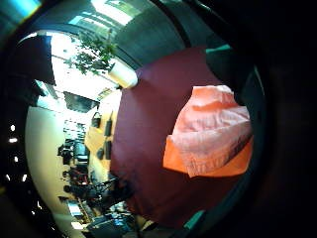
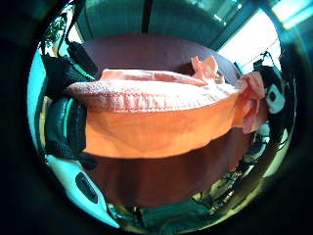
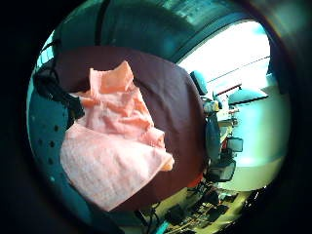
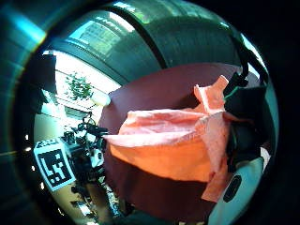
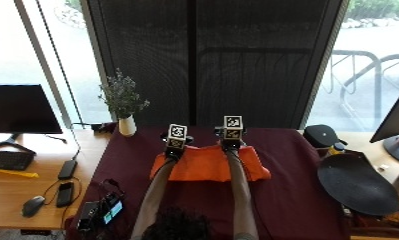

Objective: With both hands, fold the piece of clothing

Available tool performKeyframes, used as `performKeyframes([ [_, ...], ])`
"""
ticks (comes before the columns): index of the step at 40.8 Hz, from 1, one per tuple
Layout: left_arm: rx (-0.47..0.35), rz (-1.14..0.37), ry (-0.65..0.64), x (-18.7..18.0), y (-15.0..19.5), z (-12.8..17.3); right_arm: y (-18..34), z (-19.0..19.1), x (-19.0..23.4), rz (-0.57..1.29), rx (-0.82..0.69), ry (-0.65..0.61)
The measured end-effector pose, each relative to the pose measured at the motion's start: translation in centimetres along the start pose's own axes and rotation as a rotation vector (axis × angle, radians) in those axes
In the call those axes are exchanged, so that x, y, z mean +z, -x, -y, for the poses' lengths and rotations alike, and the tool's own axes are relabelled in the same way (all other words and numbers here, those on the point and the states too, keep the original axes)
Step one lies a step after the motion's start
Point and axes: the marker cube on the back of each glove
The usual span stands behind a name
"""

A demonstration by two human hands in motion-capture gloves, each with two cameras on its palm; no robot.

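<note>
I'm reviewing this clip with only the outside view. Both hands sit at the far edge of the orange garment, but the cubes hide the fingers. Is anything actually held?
Observer: Yes. In the left thumb side palm view, cloth is bunched at the right grip, which pinches the orange garment.
Operator: And the left grip?
Observer: The left grip has its black fingers curled at the end of the garment's stitched hem, close to that palm.
Operator: Is the cloth lying flat?
Observer: No. The right thumb side palm view shows the far edge raised off the maroon tablecloth, with a paler inner side turned up above the orange layer.
</note>
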Motion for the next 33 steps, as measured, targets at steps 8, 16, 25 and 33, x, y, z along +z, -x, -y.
performKeyframes([
  [8, 0.092, -0.125, 0.137, 7.1, -4.2, -0.2, 0.7, 1.1, 5.7, -0.034, 0.007, -0.006],
  [16, 0.010, 0.002, -0.084, 9.2, -2.8, 2.6, 0.1, 0.9, 7.6, 0.016, 0.018, 0.007],
  [25, 0.030, -0.169, 0.156, 7.0, -3.6, -1.5, -2.0, 0.3, 4.5, 0.164, 0.056, -0.070],
  [33, -0.060, -0.068, -0.283, 3.6, 0.2, 1.1, -5.9, -3.9, 1.0, 0.414, 0.093, -0.141],
])
